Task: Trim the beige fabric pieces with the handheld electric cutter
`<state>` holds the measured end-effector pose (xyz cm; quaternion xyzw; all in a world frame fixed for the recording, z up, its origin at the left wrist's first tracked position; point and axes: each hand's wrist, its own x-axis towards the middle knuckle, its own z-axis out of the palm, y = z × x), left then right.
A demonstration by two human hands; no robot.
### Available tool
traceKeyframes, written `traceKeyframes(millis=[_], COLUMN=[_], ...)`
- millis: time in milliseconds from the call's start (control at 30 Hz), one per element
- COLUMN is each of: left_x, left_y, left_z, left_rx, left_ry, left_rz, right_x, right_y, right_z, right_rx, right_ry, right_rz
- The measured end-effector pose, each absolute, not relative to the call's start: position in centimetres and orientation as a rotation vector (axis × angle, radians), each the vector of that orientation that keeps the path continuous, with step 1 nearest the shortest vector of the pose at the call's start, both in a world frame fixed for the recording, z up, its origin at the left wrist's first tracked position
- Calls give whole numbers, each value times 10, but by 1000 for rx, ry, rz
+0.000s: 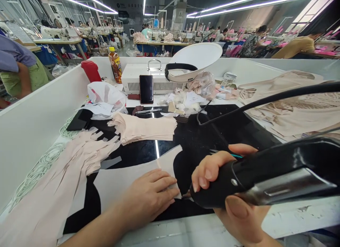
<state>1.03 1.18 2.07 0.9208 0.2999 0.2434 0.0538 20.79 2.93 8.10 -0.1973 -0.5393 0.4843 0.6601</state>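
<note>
My left hand [151,194] lies flat, fingers stretched, on a pale fabric piece [117,183] with curved edges spread over the black work surface. My right hand [212,172] is wrapped around the rounded end of a black corded hand tool [278,172] with a silver panel; its exact kind I cannot make out. A small metal tip shows near the fabric's right edge, below the tool's end. Something thin with a teal part [236,156] pokes out by my right fingers. Just beyond my left hand sits a stack of cut beige fabric pieces [148,128].
Long beige strips [63,169] cover the left side beside pale cord loops [39,169]. Behind are a phone [146,89], a white metal box [132,73], a bottle [115,64] and a plastic bag [106,94]. A black cable [255,103] crosses the right. More fabric [297,98] lies there.
</note>
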Motion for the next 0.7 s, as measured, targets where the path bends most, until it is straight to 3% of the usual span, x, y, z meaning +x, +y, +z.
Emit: traceKeyframes(millis=[700], left_x=[8], left_y=[9], left_z=[21], left_rx=[2819], left_ry=[938], left_rz=[678], right_x=[205], right_y=[30], right_z=[83], right_rx=[-464], right_ry=[-1200], right_rz=[1090])
